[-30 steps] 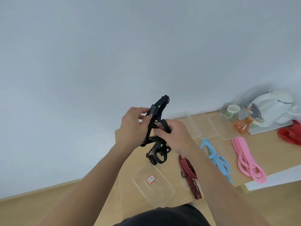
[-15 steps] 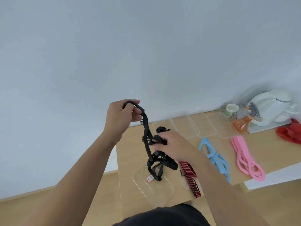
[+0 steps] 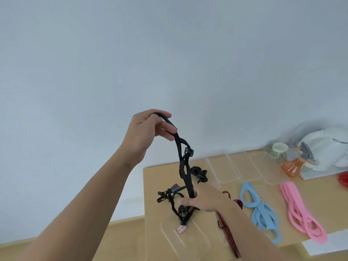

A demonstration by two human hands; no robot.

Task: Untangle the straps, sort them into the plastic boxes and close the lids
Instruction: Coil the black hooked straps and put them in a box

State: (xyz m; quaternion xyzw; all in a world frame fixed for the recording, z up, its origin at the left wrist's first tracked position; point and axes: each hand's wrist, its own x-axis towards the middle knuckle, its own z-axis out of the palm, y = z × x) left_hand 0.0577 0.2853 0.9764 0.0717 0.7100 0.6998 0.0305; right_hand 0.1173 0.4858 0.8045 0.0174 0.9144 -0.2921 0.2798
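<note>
right now we are in the untangling step, and no strap lies in a box yet. our left grip (image 3: 145, 132) is raised high above the tabletop (image 3: 156, 185), its fingers and thumb curled round the top loop of the black strap (image 3: 183, 166), which hangs down from it. our right grip (image 3: 205, 196) is lower and pinches the same strap near its bottom, where the rest bunches into a knot of loops and buckles. that knot dangles just over a clear plastic box (image 3: 195, 243) at the near edge. the red-and-black strap (image 3: 228, 236), the blue strap (image 3: 261, 210) and the pink strap (image 3: 299, 210) lie loose on the tabletop to the right. more clear boxes or lids (image 3: 235, 170) sit at the back; we cannot tell which. next, we judge, the loose loops need working out of the knot under tension from the upper grip, before the freed strap goes down into the box.
</note>
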